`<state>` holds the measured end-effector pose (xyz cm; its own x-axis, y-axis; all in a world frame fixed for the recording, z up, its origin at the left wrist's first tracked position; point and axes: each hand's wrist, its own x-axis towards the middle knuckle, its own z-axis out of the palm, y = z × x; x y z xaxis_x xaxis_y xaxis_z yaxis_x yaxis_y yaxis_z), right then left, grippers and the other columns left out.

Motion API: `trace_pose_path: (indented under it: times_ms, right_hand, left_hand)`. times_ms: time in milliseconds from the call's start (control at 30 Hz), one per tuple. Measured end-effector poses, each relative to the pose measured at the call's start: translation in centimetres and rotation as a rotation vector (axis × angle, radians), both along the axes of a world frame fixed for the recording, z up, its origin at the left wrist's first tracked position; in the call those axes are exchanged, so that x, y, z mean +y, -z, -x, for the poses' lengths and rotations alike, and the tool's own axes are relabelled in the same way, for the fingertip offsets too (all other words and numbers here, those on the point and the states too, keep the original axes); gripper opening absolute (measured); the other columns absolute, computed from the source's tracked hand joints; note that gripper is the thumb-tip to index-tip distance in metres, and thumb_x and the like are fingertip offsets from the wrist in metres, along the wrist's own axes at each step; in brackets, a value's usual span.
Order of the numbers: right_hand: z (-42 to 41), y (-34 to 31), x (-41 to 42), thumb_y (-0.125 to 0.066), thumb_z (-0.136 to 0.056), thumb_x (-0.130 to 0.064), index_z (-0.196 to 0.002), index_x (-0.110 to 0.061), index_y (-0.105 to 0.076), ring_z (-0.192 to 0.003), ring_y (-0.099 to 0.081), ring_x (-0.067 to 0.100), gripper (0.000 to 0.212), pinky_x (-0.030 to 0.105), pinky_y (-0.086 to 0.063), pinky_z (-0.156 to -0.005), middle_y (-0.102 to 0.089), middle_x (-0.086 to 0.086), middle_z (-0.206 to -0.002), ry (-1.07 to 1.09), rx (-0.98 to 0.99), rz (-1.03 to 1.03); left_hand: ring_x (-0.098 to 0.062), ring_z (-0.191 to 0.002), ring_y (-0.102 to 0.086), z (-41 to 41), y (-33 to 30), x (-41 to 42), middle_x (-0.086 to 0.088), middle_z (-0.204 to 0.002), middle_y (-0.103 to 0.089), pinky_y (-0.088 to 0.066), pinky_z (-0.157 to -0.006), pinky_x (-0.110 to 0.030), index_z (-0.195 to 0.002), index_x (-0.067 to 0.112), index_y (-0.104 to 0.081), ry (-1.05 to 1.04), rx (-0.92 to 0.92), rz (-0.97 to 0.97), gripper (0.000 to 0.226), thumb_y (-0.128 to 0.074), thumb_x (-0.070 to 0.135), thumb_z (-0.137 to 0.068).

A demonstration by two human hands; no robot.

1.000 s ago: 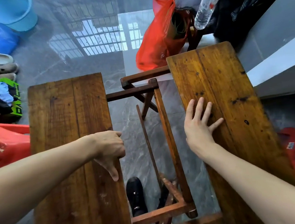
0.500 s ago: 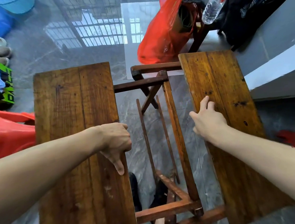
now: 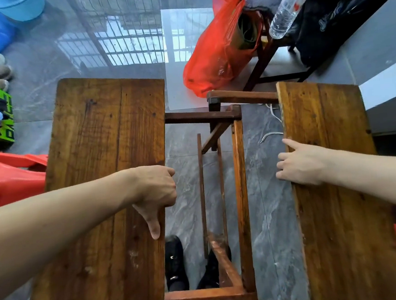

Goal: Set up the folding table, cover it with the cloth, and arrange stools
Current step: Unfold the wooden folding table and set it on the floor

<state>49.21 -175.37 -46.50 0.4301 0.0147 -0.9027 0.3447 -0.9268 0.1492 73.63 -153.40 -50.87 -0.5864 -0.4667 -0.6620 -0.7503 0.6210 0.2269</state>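
Observation:
The wooden folding table stands spread open below me as two brown plank halves. My left hand (image 3: pixel 154 192) grips the inner edge of the left tabletop half (image 3: pixel 99 182), fingers curled under and thumb lying on top. My right hand (image 3: pixel 300 163) holds the inner edge of the right tabletop half (image 3: pixel 336 209), fingers hooked over it. Between the halves the table's wooden frame (image 3: pixel 241 194) of rails and crossbars shows above the grey floor. No cloth or stools are identifiable.
A red plastic bag (image 3: pixel 219 50) and a clear water bottle (image 3: pixel 287 8) sit on a dark chair at the back right. Another red bag (image 3: pixel 5 176), shoes and a blue bucket (image 3: pixel 21 7) lie left. My black shoes (image 3: pixel 176 264) stand under the frame.
The two tabletop halves have moved further apart, widening the gap over the frame. My right hand went from lying flat on the right half to gripping its inner edge.

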Motion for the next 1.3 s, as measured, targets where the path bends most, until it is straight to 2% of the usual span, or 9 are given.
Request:
trace_pose_path:
  times_ms: [167,233,367,533,733,867,1133,1233,1300]
  right_hand:
    - [-0.5,-2.1,1.6,-0.054,-0.085,-0.028,-0.121,-0.019,-0.055,-0.118,-0.048,0.024,0.038,0.052,-0.022,-0.115,-0.058,0.003,-0.12,-0.02,-0.067,-0.159]
    - [-0.8,-3.1,2.3,-0.053,-0.079,-0.037,-0.114,-0.018,-0.059,-0.109,-0.051,0.024,0.04,0.043,-0.032,-0.109,-0.061,0.003,-0.114,-0.002,-0.118,-0.23]
    - [-1.5,-4.2,3.1,-0.046,-0.078,-0.051,-0.105,-0.016,-0.062,-0.097,-0.051,0.022,0.048,0.042,-0.035,-0.103,-0.061,0.002,-0.104,0.021,-0.21,-0.304]
    - [-2.4,-4.7,3.8,-0.042,-0.079,-0.058,-0.097,-0.014,-0.064,-0.083,-0.043,0.019,0.052,0.041,-0.036,-0.101,-0.06,0.002,-0.093,0.021,-0.313,-0.324]
    - [-3.5,-4.6,4.6,-0.04,-0.079,-0.056,-0.101,-0.012,-0.064,-0.091,-0.049,0.023,0.055,0.042,-0.033,-0.104,-0.061,0.005,-0.098,0.006,-0.325,-0.299]
    - [-4.1,-4.4,4.7,-0.04,-0.083,-0.053,-0.106,-0.01,-0.064,-0.097,-0.05,0.025,0.055,0.042,-0.032,-0.105,-0.062,0.006,-0.104,-0.014,-0.333,-0.287]
    - [-3.4,-2.6,3.3,-0.037,-0.083,-0.06,-0.099,-0.012,-0.066,-0.087,-0.044,0.021,0.059,0.04,-0.033,-0.101,-0.063,0.003,-0.097,-0.035,-0.361,-0.213]
    - [-3.6,-1.8,2.7,-0.031,-0.084,-0.064,-0.097,-0.012,-0.066,-0.086,-0.043,0.021,0.064,0.042,-0.034,-0.102,-0.061,0.003,-0.095,-0.031,-0.363,-0.22]
    - [-3.7,-1.3,2.3,-0.03,-0.083,-0.064,-0.098,-0.012,-0.066,-0.089,-0.046,0.022,0.065,0.043,-0.034,-0.102,-0.06,0.003,-0.095,-0.03,-0.362,-0.227]
  left_hand:
    - [-0.013,-0.069,-0.054,0.1,-0.4,0.2,0.008,-0.071,-0.059,-0.024,-0.075,-0.032,-0.079,0.018,-0.065,0.03,0.007,-0.018,0.076,-0.044,0.09,-0.066]
    - [-0.013,-0.068,-0.054,0.4,-0.7,0.1,0.007,-0.07,-0.058,-0.028,-0.076,-0.032,-0.079,0.018,-0.066,0.04,0.015,-0.016,0.076,-0.044,0.09,-0.067]
    - [-0.014,-0.066,-0.056,1.4,-1.5,-0.8,0.006,-0.068,-0.061,-0.021,-0.073,-0.032,-0.075,0.017,-0.065,0.043,0.019,-0.017,0.078,-0.042,0.091,-0.065]
    - [-0.014,-0.067,-0.055,3.0,-1.9,-2.1,0.006,-0.069,-0.062,-0.04,-0.084,-0.035,-0.074,0.018,-0.065,0.024,0.031,-0.021,0.076,-0.044,0.091,-0.065]
    - [-0.01,-0.057,-0.049,4.4,-1.9,-3.2,0.01,-0.06,-0.055,-0.028,-0.071,-0.033,-0.061,0.021,-0.055,-0.031,0.068,0.008,0.068,-0.05,0.089,-0.065]
    - [-0.01,-0.061,-0.052,5.4,-1.5,-4.0,0.011,-0.062,-0.056,-0.039,-0.078,-0.033,-0.064,0.021,-0.058,-0.052,0.026,-0.026,0.068,-0.05,0.088,-0.065]
    - [0.001,-0.059,-0.04,5.8,0.2,-5.1,0.016,-0.062,-0.048,-0.02,-0.08,-0.026,-0.071,0.02,-0.065,-0.073,0.046,-0.016,0.065,-0.051,0.084,-0.07]
    - [-0.002,-0.063,-0.044,5.5,0.9,-5.3,0.014,-0.069,-0.056,-0.023,-0.073,-0.023,-0.073,0.022,-0.065,-0.093,0.035,-0.041,0.067,-0.05,0.086,-0.068]
    - [0.0,-0.063,-0.041,5.2,1.4,-5.5,0.016,-0.07,-0.056,-0.03,-0.08,-0.026,-0.072,0.024,-0.062,-0.102,0.038,-0.049,0.064,-0.05,0.086,-0.067]
